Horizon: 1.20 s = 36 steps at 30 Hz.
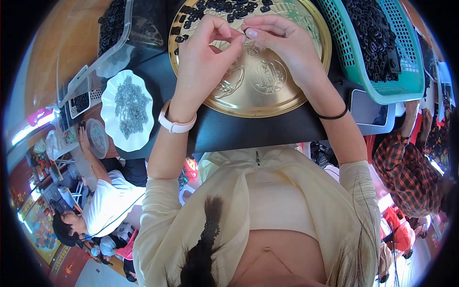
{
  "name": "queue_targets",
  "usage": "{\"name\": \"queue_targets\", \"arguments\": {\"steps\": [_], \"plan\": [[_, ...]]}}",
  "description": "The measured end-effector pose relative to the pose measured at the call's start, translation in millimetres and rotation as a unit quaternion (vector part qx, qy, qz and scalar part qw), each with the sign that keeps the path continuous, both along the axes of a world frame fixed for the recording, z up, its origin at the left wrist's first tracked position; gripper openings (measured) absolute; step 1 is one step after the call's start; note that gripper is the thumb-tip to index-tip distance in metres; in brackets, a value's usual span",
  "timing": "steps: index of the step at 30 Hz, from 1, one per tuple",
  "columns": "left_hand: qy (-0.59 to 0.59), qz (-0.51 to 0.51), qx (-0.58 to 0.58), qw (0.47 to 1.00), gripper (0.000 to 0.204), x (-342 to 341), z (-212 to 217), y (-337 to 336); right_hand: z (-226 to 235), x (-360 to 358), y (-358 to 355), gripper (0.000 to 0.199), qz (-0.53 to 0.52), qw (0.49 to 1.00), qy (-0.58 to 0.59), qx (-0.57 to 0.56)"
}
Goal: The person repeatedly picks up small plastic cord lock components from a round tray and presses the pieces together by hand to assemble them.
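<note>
My left hand [204, 61] and my right hand [292, 48] meet above a round gold tray [258, 107]. The fingertips of both hands are pinched close together. A sliver of a small black piece [246, 30] shows at my right fingertips; the fingers cover most of it. What the left fingertips grip, if anything, is hidden. Several small black plastic pieces [234, 8] lie scattered over the far part of the tray, some along its left rim. To the left stands a white scalloped dish [109, 112] heaped with tiny shiny metal-looking parts [131, 103].
A green plastic basket [406, 88] full of black parts [375, 38] stands on the right, with a phone-like device [369, 107] nearby. Clear containers [88, 79] with black parts stand far left. Other people sit on the left [117, 201] and right [406, 167].
</note>
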State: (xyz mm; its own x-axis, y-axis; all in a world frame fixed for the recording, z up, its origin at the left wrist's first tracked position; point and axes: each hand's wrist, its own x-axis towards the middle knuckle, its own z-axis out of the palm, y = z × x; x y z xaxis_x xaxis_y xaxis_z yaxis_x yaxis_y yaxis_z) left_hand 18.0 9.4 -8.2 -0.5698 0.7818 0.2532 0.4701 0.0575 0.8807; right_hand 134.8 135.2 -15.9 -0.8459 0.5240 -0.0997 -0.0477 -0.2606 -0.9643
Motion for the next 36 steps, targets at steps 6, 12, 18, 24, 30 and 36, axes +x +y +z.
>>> {"name": "queue_targets", "arguments": {"steps": [6,12,18,24,30,36], "plan": [[-0.108,-0.013,-0.051,0.993,0.022,1.5,-2.5,0.1,-6.1,3.5,0.7,0.023,0.013,0.995,-0.018,0.095],[-0.108,-0.036,-0.011,0.993,0.021,1.4,0.9,1.0,1.4,3.2,9.5,0.027,0.047,0.997,-0.01,0.06],[-0.107,-0.046,0.018,0.993,0.022,-1.1,-2.7,3.0,2.0,6.7,20.9,0.03,0.107,0.99,-0.096,-0.006],[-0.039,0.028,-0.028,0.998,0.02,-26.8,7.8,14.1,-1.9,2.9,20.2,0.029,0.02,0.997,-0.073,-0.003],[0.357,-0.016,-0.056,0.932,0.017,-40.0,-1.6,63.3,-5.8,2.3,22.6,0.025,-0.01,0.997,-0.081,0.0],[0.322,0.001,-0.088,0.943,0.018,-45.0,-2.0,62.8,-5.5,2.1,24.3,0.029,-0.033,0.996,-0.072,-0.03]]}}
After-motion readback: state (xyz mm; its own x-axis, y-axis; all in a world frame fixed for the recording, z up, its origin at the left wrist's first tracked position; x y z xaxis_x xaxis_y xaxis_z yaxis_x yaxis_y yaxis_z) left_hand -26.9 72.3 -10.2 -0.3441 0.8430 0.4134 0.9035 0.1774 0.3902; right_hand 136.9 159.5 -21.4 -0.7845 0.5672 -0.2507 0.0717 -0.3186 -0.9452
